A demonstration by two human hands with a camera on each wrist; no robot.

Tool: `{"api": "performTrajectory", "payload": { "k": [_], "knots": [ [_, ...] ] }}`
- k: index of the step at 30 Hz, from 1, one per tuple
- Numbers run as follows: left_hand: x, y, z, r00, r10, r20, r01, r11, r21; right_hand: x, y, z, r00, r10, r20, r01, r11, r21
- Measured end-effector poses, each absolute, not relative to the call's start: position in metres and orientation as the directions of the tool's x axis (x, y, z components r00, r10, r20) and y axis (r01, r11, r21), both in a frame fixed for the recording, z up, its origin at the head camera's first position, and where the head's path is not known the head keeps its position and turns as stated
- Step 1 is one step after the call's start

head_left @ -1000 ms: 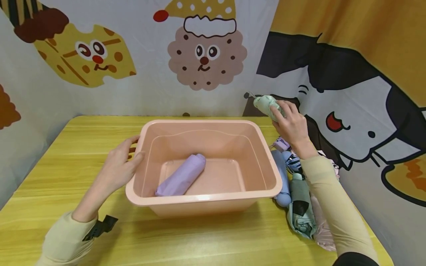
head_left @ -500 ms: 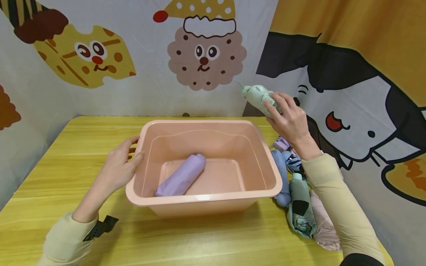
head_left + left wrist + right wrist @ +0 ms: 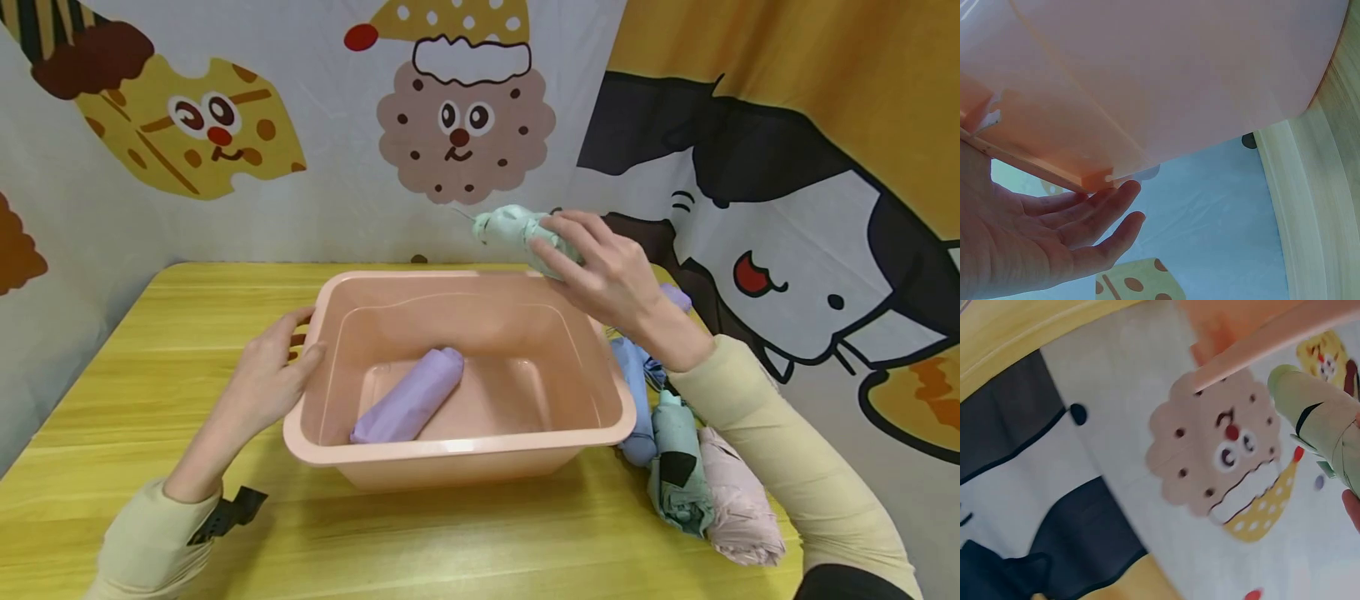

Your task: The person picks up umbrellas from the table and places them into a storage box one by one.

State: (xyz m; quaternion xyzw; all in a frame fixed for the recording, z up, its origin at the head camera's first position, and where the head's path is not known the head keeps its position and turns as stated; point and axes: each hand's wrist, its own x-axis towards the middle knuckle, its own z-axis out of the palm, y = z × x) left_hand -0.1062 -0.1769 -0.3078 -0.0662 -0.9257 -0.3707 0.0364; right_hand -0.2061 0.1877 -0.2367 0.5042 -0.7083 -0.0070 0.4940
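Observation:
A pale pink plastic tub point(image 3: 457, 451) stands on the wooden table, and a lilac folded umbrella point(image 3: 411, 397) lies slanted on its floor. My left hand point(image 3: 266, 371) holds the tub's left rim, thumb on top; in the left wrist view its fingers point(image 3: 1100, 219) reach under the rim's edge. A mint-green folded umbrella point(image 3: 517, 229) is gripped by my right hand point(image 3: 611, 271) above the tub's far right rim, its thin cord pointing left. In the right wrist view, the umbrella's pale end point(image 3: 1313, 406) shows, and most of the hand is out of frame.
Right of the tub lie a blue folded umbrella point(image 3: 636, 408), a grey-green one point(image 3: 678, 467) and a pale pink one point(image 3: 738, 500). A purple item point(image 3: 677, 297) is partly hidden behind my right arm. A cartoon-printed cloth point(image 3: 322, 225) backs the wooden table point(image 3: 187, 333).
My right hand has moved left with the mint-green umbrella, from beyond the tub's right side to over its far right rim. The left hand and tub stay still.

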Motion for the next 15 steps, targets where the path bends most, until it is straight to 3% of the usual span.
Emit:
{"api": "performTrajectory", "payload": {
  "k": [7, 15],
  "knots": [
    [-0.107, -0.177, -0.308, -0.988, 0.098, 0.119, 0.153, 0.713, 0.684, -0.194, 0.161, -0.239, 0.095, -0.787, 0.609, -0.727, 0.363, 0.582],
    [-0.107, -0.177, -0.307, -0.989, 0.096, 0.115, 0.149, 0.710, 0.688, -0.185, 0.146, -0.237, 0.175, -0.776, 0.606, -0.746, 0.297, 0.596]
  ]
}}
